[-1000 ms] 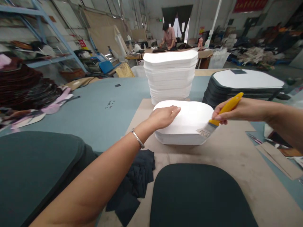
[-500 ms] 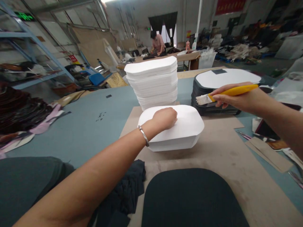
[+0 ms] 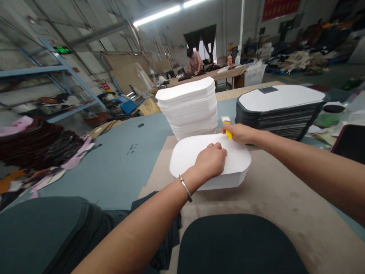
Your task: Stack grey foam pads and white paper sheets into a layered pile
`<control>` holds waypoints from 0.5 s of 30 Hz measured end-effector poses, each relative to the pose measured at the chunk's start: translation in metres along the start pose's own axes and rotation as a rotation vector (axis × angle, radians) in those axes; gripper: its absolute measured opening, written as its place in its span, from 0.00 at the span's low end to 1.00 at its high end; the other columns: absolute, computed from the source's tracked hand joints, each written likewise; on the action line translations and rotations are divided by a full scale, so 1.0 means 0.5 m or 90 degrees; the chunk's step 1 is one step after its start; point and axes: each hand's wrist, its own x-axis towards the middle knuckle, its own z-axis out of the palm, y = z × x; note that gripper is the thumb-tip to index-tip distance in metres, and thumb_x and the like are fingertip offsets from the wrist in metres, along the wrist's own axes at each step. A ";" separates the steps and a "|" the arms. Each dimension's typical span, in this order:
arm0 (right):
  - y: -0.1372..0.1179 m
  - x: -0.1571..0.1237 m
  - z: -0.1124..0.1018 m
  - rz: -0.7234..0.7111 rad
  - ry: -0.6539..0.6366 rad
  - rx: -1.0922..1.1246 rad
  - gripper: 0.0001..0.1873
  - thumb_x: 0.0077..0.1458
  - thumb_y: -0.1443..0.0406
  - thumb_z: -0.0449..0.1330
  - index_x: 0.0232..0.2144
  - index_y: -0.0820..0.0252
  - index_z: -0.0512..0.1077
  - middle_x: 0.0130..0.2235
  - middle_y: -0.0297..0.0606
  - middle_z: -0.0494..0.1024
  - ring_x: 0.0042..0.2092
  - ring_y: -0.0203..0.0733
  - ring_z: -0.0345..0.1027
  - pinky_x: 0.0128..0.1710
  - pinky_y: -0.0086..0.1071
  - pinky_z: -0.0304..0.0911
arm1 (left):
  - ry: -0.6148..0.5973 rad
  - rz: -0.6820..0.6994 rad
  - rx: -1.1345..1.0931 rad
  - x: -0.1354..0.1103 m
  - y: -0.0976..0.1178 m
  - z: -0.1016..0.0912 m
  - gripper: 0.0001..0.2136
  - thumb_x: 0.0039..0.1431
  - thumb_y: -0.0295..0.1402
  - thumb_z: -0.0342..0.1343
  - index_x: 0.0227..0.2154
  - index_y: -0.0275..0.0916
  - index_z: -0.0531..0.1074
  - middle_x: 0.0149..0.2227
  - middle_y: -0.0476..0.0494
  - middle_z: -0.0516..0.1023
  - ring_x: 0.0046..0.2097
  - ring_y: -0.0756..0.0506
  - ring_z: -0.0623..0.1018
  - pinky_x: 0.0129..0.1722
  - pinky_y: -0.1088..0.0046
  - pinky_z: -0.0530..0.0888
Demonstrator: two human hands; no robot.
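Note:
A short stack of white octagonal sheets (image 3: 185,154) lies on the brown board. My left hand (image 3: 211,159), with a silver bangle at the wrist, rests on its top with the fingers curled under; whatever may be inside them is hidden. At the far right edge of the same stack, my right hand (image 3: 241,133) grips a yellow-handled paintbrush (image 3: 228,131), pale bristles pointing up and away. Its fingers are beside the top sheet; whether they touch it I cannot tell. Near me lies a dark green rounded panel (image 3: 239,243).
Behind stands a taller stack of white sheets (image 3: 189,108). Right of it is a dark stack (image 3: 282,118) topped with a white sheet. More dark green panels (image 3: 42,232) lie at left. A phone-like dark slab (image 3: 350,142) is at right. Another person (image 3: 195,61) works at a far table.
My right hand has swung left and down to the white stack with the paintbrush, now turned bristles up. My left hand stays on the stack. The view has shifted slightly.

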 end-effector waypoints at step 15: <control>-0.028 -0.044 -0.043 0.030 0.133 0.290 0.11 0.58 0.61 0.63 0.39 0.54 0.65 0.39 0.37 0.77 0.38 0.41 0.72 0.35 0.31 0.69 | 0.052 -0.122 -0.197 0.001 0.001 0.006 0.15 0.68 0.34 0.50 0.44 0.37 0.82 0.50 0.35 0.80 0.49 0.36 0.78 0.48 0.61 0.71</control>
